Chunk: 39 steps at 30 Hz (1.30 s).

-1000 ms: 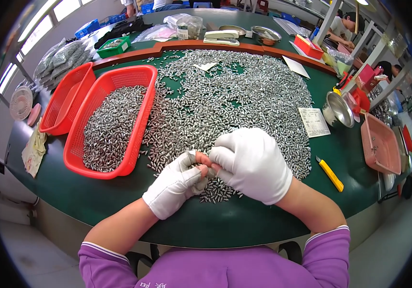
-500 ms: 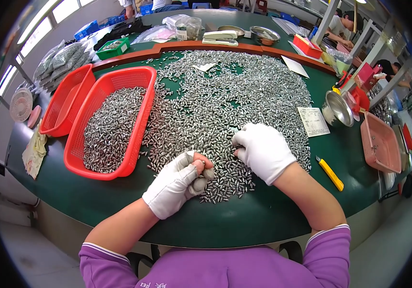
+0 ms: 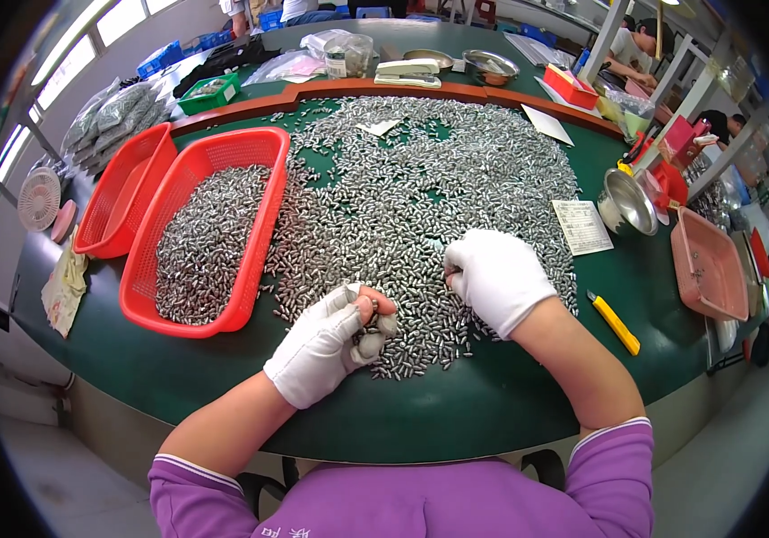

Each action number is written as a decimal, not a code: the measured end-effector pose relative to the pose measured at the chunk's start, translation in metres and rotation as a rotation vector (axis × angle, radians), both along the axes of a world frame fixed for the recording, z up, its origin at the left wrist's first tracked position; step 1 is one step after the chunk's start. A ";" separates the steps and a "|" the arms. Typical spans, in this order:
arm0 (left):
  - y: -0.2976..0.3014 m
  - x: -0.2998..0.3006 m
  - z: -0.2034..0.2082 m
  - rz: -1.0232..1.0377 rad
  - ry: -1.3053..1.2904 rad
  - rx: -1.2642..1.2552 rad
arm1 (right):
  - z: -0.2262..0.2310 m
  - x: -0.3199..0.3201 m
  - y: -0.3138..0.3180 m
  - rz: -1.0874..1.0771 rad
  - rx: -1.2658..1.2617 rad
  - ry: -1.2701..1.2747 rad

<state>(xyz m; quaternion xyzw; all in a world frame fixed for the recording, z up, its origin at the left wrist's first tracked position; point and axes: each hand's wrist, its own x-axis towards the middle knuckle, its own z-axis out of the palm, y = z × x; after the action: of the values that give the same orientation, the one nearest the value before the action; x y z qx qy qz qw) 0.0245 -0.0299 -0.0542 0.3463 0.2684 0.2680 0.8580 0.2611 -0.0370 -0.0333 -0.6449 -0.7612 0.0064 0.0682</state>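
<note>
Hundreds of small silvery, capsule-shaped metal pieces (image 3: 375, 206) spread in a loose layer over the green tabletop. At the near edge of this layer, my left hand (image 3: 326, 345) wears a white glove with bare thumb and finger tips. Its fingers are curled in, and a few metal pieces show dark between them. To its right, my right hand (image 3: 501, 278), also gloved, rests low over the pieces with fingers bent and tips pinched together. Whatever those tips hold is hidden. Left of my hands, a red perforated basket (image 3: 261, 255) holds a heap of the same pieces.
Another red basket (image 3: 124, 193) stands further left. On the right lie a yellow utility knife (image 3: 616, 325), a printed slip (image 3: 582, 227), a metal bowl (image 3: 628, 203) and a pink tray (image 3: 712, 278). A brown wooden rail (image 3: 312, 90) borders the far side. A co-worker (image 3: 634, 54) sits beyond.
My right hand has shifted a little to the right over the pieces. My left hand stays nearly in place, with more dark metal showing between its fingers.
</note>
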 end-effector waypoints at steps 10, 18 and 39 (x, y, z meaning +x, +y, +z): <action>0.003 -0.001 -0.005 -0.015 -0.105 -0.003 | 0.009 -0.010 0.002 0.284 0.307 0.488; -0.002 0.001 0.001 -0.004 -0.031 0.011 | 0.014 -0.031 -0.011 0.463 0.186 0.705; 0.002 -0.001 -0.004 -0.012 -0.044 0.057 | -0.005 0.003 0.010 0.019 0.057 0.054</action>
<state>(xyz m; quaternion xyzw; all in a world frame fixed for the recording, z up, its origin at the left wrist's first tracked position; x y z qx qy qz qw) 0.0238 -0.0283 -0.0582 0.3662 0.2398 0.2779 0.8551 0.2643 -0.0272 -0.0381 -0.6350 -0.7650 0.0028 0.1071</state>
